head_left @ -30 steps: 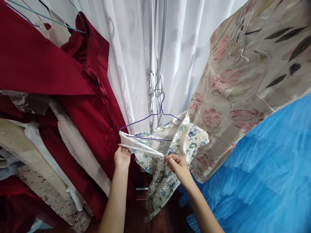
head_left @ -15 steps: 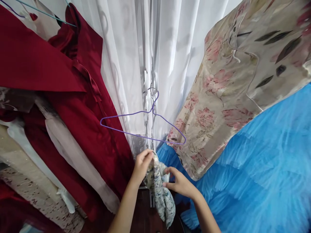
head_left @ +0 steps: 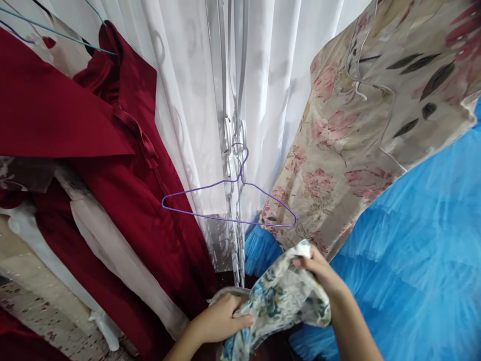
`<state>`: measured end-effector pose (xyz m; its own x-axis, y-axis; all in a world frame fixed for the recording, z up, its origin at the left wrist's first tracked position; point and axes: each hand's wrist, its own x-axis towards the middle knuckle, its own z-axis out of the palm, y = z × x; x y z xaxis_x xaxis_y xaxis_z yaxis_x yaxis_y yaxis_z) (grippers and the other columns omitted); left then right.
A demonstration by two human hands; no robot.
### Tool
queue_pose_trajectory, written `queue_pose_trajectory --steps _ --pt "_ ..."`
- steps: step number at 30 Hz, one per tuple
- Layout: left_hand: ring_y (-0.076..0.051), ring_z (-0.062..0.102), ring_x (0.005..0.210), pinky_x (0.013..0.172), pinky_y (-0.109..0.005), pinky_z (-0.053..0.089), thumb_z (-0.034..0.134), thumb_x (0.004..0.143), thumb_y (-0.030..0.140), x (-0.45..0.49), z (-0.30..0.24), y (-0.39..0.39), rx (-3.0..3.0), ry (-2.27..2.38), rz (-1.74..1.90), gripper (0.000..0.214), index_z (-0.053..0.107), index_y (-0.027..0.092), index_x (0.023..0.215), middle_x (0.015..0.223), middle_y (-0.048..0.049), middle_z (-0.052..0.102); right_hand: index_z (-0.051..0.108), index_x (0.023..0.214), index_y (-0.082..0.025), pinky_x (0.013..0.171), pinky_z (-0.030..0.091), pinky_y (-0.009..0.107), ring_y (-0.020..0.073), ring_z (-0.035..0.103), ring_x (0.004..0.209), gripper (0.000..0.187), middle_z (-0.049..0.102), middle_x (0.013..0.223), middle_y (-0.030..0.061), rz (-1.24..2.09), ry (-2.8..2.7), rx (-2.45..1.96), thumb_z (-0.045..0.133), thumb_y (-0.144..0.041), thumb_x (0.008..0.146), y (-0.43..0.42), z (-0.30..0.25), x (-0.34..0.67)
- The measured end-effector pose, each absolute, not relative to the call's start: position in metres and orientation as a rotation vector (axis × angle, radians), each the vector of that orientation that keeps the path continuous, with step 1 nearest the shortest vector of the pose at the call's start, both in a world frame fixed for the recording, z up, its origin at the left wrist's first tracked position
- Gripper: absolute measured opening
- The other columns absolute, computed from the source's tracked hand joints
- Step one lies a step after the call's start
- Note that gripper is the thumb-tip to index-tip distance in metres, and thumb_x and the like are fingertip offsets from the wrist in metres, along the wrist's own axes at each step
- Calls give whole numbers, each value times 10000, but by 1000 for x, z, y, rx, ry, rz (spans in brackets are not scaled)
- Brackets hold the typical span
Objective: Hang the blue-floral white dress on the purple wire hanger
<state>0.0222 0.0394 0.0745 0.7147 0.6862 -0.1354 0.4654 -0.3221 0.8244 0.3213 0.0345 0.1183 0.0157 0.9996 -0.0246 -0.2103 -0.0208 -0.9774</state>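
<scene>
A white cloth garment with a blue and green floral print (head_left: 280, 296) is spread between my two hands, low in the middle of the view. My left hand (head_left: 227, 318) grips its left part, thumb on top. Pinched in my right hand (head_left: 317, 265) is its upper right edge, raised higher than the left side. What kind of garment it is, I cannot tell. Above my hands a bare purple wire hanger (head_left: 229, 219) hangs from the white metal stand, apart from the cloth.
Dark red dresses (head_left: 150, 235) and pale garments hang on the left. To the right are a beige floral dress (head_left: 319, 150) and a blue tulle dress (head_left: 424, 240). A white metal stand (head_left: 235, 125) rises before a white curtain (head_left: 188, 95).
The floral garment has gone from a hanging bunch to being spread out to the right. My right hand has closed on its edge and risen; my left hand has dropped lower.
</scene>
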Motion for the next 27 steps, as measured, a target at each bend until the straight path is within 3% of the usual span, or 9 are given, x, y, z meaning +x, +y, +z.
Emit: queue_pose_trajectory --steps 4,7,11,14,16,18,21,24,27 --pt "-188 553 825 744 -255 423 495 965 438 8 69 39 1885 1045 495 337 658 168 848 826 -15 630 619 615 -216 532 380 268 153 484 514 191 587 547 -21 982 -1045 -1142 789 -279 553 69 144 387" --pt "-181 524 813 734 -251 418 526 950 434 8 86 42 1755 1006 756 308 622 163 837 811 -18 592 660 661 -218 593 427 287 188 554 592 141 645 617 -6 929 -1130 -1089 746 -288 576 110 168 401" --pt "-163 502 722 638 -231 417 628 863 517 10 115 37 1487 1040 1116 370 616 156 785 754 -22 580 702 740 -200 680 484 307 218 636 690 191 711 719 19 1136 -1305 -1019 756 -361 652 158 195 370" --pt "-161 520 715 623 -225 423 632 850 555 -5 135 39 1393 1121 1302 398 641 157 841 786 -27 613 689 696 -185 604 480 285 191 619 600 224 689 644 15 1326 -1342 -965 785 -387 675 175 209 342" --pt "-150 497 662 582 -221 396 595 876 554 -28 147 48 1500 1215 1321 396 623 166 806 721 -9 579 702 763 -190 556 457 244 155 597 561 210 676 636 -11 1360 -1335 -870 807 -353 682 177 216 334" --pt "-161 506 677 615 -239 408 564 902 506 -59 157 65 1762 1345 1271 355 622 178 781 706 -6 568 716 915 -215 539 445 211 129 597 563 270 685 675 -36 1373 -1352 -789 826 -304 685 173 224 335" --pt "-230 565 910 890 -353 427 528 918 382 -103 169 102 2289 1497 1022 232 686 213 893 903 -47 652 709 1102 -230 576 473 209 133 642 623 423 735 793 -19 1420 -1424 -798 834 -280 700 166 233 340" --pt "-256 560 981 975 -437 381 435 939 300 -129 187 143 2545 1654 887 258 677 234 997 976 -64 653 726 1108 -209 600 489 231 156 669 659 437 765 855 11 1426 -1460 -866 845 -292 696 162 237 339" --pt "-261 553 1010 947 -415 413 364 954 255 -124 217 182 2572 1694 1048 290 644 217 1024 990 -81 655 749 1040 -187 624 490 239 174 677 703 393 769 853 20 1335 -1446 -881 852 -304 679 163 240 333"
